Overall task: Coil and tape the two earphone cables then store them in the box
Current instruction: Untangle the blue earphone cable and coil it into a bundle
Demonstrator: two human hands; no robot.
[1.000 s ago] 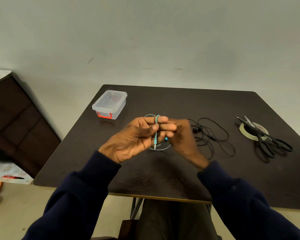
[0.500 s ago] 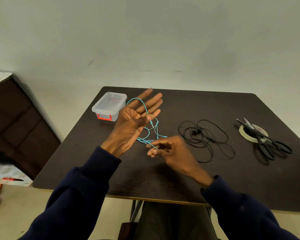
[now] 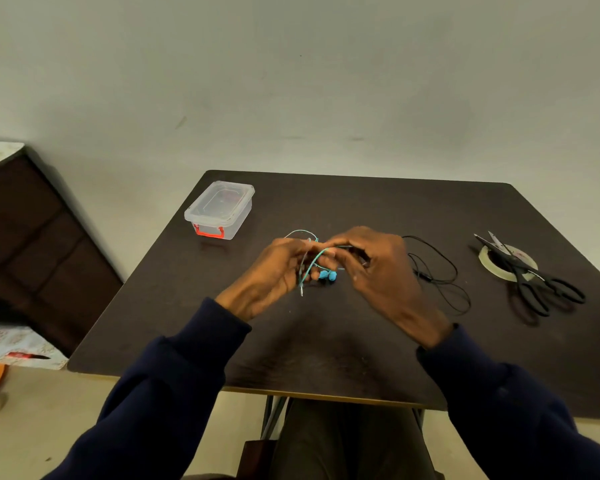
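- My left hand [image 3: 274, 271] & right hand [image 3: 378, 271] both grip the teal cable [image 3: 312, 261] above the table [image 3: 326, 341] mid.
- Black cable [image 3: 440, 275] lies loose just right of them.
- Box [image 3: 220, 209] far left, lid on.

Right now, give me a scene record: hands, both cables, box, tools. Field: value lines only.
left hand: holding teal earphone cable
right hand: on the same cable, winding it by the look of it
teal cable state: partly looped, earbuds and plug dangling
black earphone cable: loose on table, untouched
box: lid on, far left of table
tape roll: far right, under scissors
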